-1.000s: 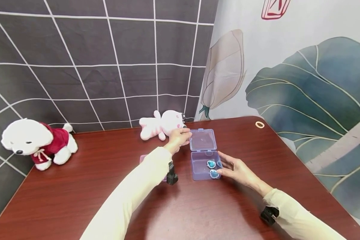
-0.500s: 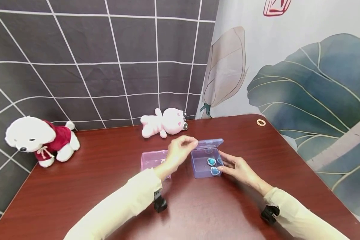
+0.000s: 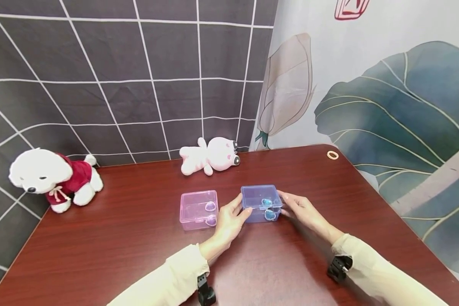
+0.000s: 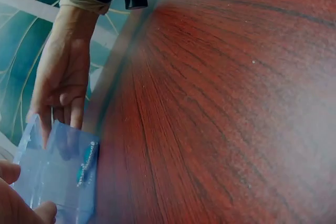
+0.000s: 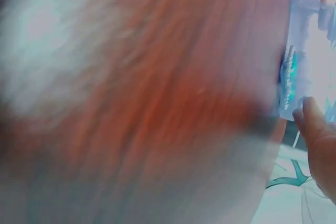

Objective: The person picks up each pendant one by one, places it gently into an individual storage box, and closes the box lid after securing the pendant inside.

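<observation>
A small clear blue plastic box [image 3: 261, 203] stands on the table with its lid down. Two teal ornaments with white beaded rims [image 3: 269, 214] show through its right half. My left hand [image 3: 228, 220] grips the box's left side, thumb at the front corner and fingers along the edge. Against the right side, my right hand [image 3: 304, 210] holds the box between thumb and fingers. In the left wrist view the box [image 4: 60, 169] sits between both hands. The right wrist view is blurred but catches the box [image 5: 302, 61] and the right hand [image 5: 321, 148].
Just left of my left hand is a pink clear box [image 3: 195, 207] with purple beaded ornaments. Behind lies a pink plush toy [image 3: 214, 156]. A white plush dog in red [image 3: 57, 178] is at the far left, a pale ring [image 3: 332, 155] at the back right corner.
The blue box's lid has swung from standing open to down. My left hand came forward with it, from the lid's raised edge to the box's left side. My right hand stayed at the right side.
</observation>
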A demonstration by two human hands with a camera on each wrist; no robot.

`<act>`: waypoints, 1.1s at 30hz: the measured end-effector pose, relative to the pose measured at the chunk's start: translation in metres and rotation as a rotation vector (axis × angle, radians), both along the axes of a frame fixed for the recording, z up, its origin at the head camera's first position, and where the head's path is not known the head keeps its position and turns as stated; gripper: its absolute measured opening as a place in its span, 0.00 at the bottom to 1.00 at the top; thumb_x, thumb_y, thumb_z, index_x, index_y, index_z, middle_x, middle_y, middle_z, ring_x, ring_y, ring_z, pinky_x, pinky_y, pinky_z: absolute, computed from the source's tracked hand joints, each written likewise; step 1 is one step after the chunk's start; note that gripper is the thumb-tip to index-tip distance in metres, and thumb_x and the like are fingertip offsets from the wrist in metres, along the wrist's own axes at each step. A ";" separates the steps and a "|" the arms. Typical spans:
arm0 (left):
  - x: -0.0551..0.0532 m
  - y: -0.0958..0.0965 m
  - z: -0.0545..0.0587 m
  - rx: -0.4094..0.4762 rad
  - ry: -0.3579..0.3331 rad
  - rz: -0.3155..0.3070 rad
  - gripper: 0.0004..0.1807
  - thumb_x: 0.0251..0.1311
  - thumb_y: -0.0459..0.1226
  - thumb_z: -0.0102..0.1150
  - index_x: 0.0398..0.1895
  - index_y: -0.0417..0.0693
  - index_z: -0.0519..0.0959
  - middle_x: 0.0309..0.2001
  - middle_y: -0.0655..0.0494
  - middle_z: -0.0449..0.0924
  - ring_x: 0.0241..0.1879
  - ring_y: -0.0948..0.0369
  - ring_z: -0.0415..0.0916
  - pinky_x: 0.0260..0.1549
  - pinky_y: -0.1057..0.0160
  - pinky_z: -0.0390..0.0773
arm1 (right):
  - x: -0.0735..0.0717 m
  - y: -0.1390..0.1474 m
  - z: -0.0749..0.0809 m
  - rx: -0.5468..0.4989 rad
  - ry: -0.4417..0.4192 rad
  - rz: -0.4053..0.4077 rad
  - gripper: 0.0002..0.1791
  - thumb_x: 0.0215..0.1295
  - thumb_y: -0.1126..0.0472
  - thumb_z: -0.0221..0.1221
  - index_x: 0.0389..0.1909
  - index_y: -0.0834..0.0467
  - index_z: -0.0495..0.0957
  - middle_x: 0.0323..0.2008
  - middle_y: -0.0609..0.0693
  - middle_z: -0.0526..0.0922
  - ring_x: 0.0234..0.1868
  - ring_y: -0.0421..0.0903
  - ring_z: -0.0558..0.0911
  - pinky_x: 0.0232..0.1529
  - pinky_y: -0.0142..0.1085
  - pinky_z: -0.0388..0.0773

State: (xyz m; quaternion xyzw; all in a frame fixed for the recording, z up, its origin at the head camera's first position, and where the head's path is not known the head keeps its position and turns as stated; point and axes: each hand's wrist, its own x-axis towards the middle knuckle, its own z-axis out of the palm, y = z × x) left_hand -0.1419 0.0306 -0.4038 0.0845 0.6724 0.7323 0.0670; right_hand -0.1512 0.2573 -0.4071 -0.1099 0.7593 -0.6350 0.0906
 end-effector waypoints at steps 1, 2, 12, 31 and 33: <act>0.000 0.000 0.000 -0.007 0.002 0.008 0.31 0.60 0.29 0.56 0.65 0.28 0.59 0.67 0.37 0.59 0.65 0.46 0.60 0.60 0.53 0.64 | 0.000 -0.001 0.001 0.013 -0.001 -0.009 0.27 0.74 0.58 0.44 0.66 0.72 0.57 0.63 0.70 0.64 0.52 0.37 0.77 0.50 0.29 0.76; 0.000 0.001 -0.001 -0.011 0.003 0.015 0.31 0.60 0.30 0.56 0.65 0.28 0.60 0.66 0.36 0.60 0.65 0.46 0.60 0.60 0.54 0.64 | -0.001 -0.001 0.002 0.032 0.005 -0.019 0.27 0.74 0.59 0.45 0.66 0.71 0.58 0.62 0.70 0.66 0.51 0.38 0.77 0.50 0.29 0.76; 0.004 0.003 -0.005 -0.041 0.027 0.056 0.27 0.64 0.30 0.51 0.65 0.27 0.60 0.64 0.35 0.62 0.64 0.44 0.62 0.61 0.53 0.63 | -0.002 -0.004 0.005 0.245 0.130 -0.031 0.25 0.69 0.64 0.52 0.64 0.70 0.63 0.59 0.66 0.72 0.51 0.48 0.78 0.47 0.20 0.72; 0.006 0.008 -0.006 -0.026 -0.035 0.118 0.31 0.58 0.25 0.53 0.65 0.24 0.58 0.66 0.31 0.59 0.65 0.41 0.58 0.62 0.49 0.62 | -0.001 0.001 -0.002 0.244 0.142 -0.016 0.26 0.69 0.63 0.52 0.64 0.72 0.62 0.61 0.68 0.69 0.53 0.49 0.77 0.50 0.26 0.75; 0.008 0.003 0.000 -0.044 -0.009 0.085 0.33 0.60 0.27 0.52 0.67 0.26 0.54 0.68 0.32 0.54 0.67 0.41 0.54 0.64 0.47 0.59 | -0.003 0.005 -0.001 0.246 0.127 -0.034 0.26 0.70 0.63 0.51 0.63 0.74 0.61 0.60 0.70 0.68 0.53 0.56 0.77 0.51 0.36 0.77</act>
